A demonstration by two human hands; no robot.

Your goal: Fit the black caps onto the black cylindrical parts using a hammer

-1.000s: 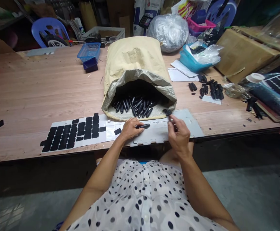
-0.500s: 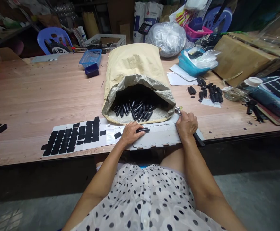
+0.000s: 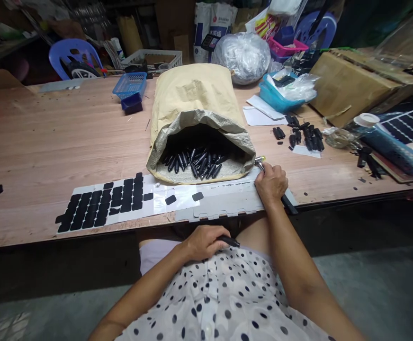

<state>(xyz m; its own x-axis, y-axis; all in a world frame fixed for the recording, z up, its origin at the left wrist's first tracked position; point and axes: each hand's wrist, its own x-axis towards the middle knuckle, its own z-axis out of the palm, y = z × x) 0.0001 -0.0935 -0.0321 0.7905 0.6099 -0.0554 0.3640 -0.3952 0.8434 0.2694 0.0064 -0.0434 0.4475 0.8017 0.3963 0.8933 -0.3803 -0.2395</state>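
Note:
My left hand (image 3: 202, 241) rests in my lap below the table edge, closed around a slim black pen-shaped part (image 3: 230, 242) whose tip sticks out to the right. On the table's front edge, my right hand (image 3: 271, 183) is closed around a black-handled tool (image 3: 287, 203) with a metal tip (image 3: 259, 162) pointing toward the sack. An open beige sack (image 3: 195, 118) lies on its side ahead of me, with several black parts (image 3: 195, 161) inside. A grey sheet (image 3: 224, 203) lies in front of it. A white sheet with black stickers (image 3: 103, 203) lies to the left.
A blue basket (image 3: 130, 85) stands at the back left. To the right are a teal tray (image 3: 281, 92), loose black parts (image 3: 302, 135), a cardboard box (image 3: 355, 80) and a jar (image 3: 355, 128). A clear plastic bag (image 3: 245, 54) and chairs stand behind the wooden table (image 3: 50, 137).
My left hand has drawn back from the grey sheet down to my lap, carrying the black part. My right hand moved right to the sheet's corner and closed on the tool.

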